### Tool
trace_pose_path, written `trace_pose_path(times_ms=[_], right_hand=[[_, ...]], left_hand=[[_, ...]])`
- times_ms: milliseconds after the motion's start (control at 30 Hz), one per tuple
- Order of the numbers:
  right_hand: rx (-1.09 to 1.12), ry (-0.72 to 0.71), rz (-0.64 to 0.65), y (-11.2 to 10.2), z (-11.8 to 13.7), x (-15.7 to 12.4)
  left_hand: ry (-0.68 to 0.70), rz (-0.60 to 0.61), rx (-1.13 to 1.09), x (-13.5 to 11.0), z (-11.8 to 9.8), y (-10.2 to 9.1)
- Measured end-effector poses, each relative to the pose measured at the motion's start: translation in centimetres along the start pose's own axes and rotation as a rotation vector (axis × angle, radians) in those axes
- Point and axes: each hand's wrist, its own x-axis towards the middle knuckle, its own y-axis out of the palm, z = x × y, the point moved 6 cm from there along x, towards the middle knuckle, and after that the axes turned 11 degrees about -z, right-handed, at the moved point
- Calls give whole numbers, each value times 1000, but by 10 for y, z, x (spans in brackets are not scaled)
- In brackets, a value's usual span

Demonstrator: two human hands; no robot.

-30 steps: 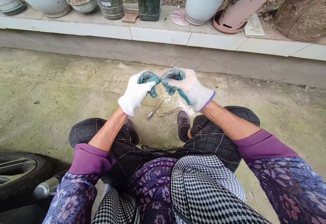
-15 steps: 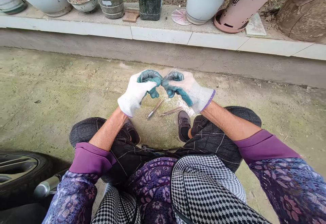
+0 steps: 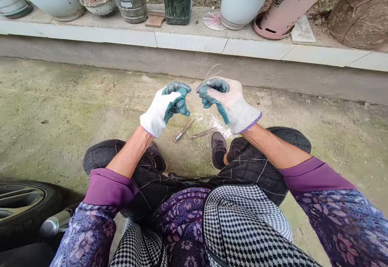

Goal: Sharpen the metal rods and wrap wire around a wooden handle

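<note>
Both my hands wear white knit gloves with teal coated fingers and are held out over the concrete ground in front of my knees. My right hand (image 3: 228,103) pinches a thin pale wire or fibre (image 3: 211,73) whose loose ends curl up above the fingertips. My left hand (image 3: 165,107) is curled closed a short way to the left; a fine strand seems to run between the two hands, and I cannot make out what its fingers hold. On the ground below lie two short rusty sticks or tools (image 3: 183,130), beside a white powdery patch (image 3: 216,123).
A raised concrete ledge (image 3: 190,42) runs across the back, carrying several pots, a dark planter (image 3: 178,4) and white containers (image 3: 244,0). A car tyre (image 3: 22,206) and an exhaust pipe (image 3: 56,223) sit at the lower left. My shoes (image 3: 218,149) rest on the ground.
My hands have drawn apart a little and my right hand has risen slightly, so the wire's loose ends now stand higher above it. The sticks on the ground have not moved.
</note>
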Motion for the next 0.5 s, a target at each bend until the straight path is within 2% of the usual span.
trace_pose_path(times_ms=[167,367,500], right_hand=[[13,24,27,1,-1,0],[6,43,-5,-4,1,-1],[16,87,3,-6,-3,1]], left_hand=[[35,-25,36,-3,-2,-4],[93,6,195,-4,-10,-5],[60,67,156,-4,-8,-3]])
